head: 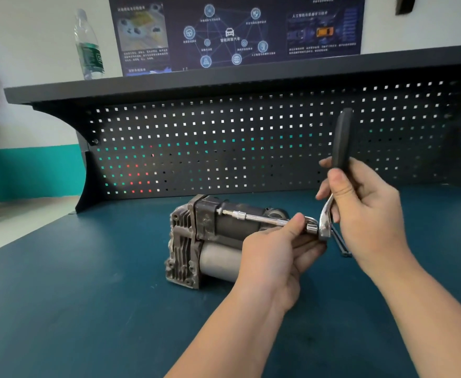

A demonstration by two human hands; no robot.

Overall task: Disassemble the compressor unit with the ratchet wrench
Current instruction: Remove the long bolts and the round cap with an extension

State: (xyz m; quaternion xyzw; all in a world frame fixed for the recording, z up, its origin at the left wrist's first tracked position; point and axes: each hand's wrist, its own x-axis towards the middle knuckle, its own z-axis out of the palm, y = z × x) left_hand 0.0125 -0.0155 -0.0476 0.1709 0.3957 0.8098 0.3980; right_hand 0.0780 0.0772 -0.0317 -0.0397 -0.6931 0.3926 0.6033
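A workshop or technical training room is shown. A workbench covered with a dark blue mat is backed by a black perforated tool panel under a dark shelf. A plastic water bottle is stood on the shelf. A poster with a car diagram is fixed to the white wall above. A teal band is painted along the lower wall.
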